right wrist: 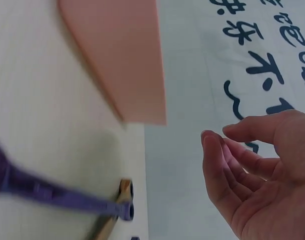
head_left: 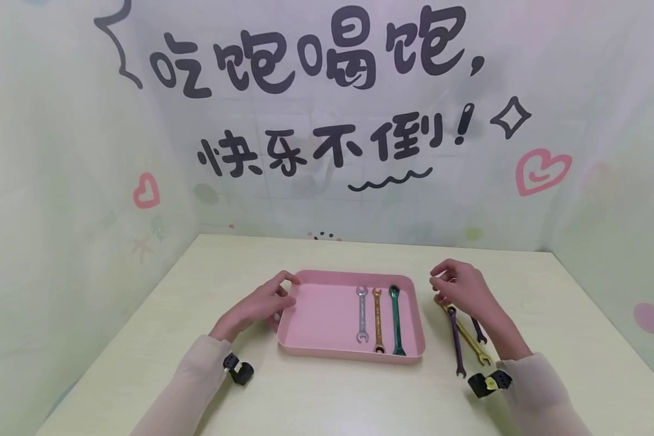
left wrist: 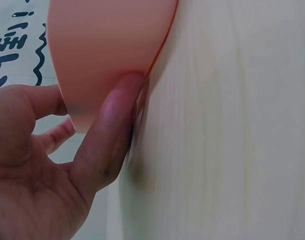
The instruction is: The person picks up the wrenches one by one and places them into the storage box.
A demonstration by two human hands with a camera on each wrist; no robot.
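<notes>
A pink tray (head_left: pixel 327 309) lies on the pale table (head_left: pixel 360 393). In it lie a silver wrench (head_left: pixel 362 315), a gold wrench (head_left: pixel 378 321) and a green wrench (head_left: pixel 396 321). My left hand (head_left: pixel 264 303) rests against the tray's left rim; the thumb touches the tray's outer wall (left wrist: pixel 102 55) in the left wrist view, and nothing is gripped. My right hand (head_left: pixel 460 284) hovers right of the tray with loosely curled fingers (right wrist: pixel 227 165) and holds nothing. Under and beside it lie a purple wrench (head_left: pixel 456 342), a yellow wrench (head_left: pixel 469 342) and a dark purple wrench (head_left: pixel 478 330).
A white backdrop with dark lettering and pink hearts (head_left: pixel 539 172) walls in the table at the back and sides. Bare table stretches in front of the tray and at the far right.
</notes>
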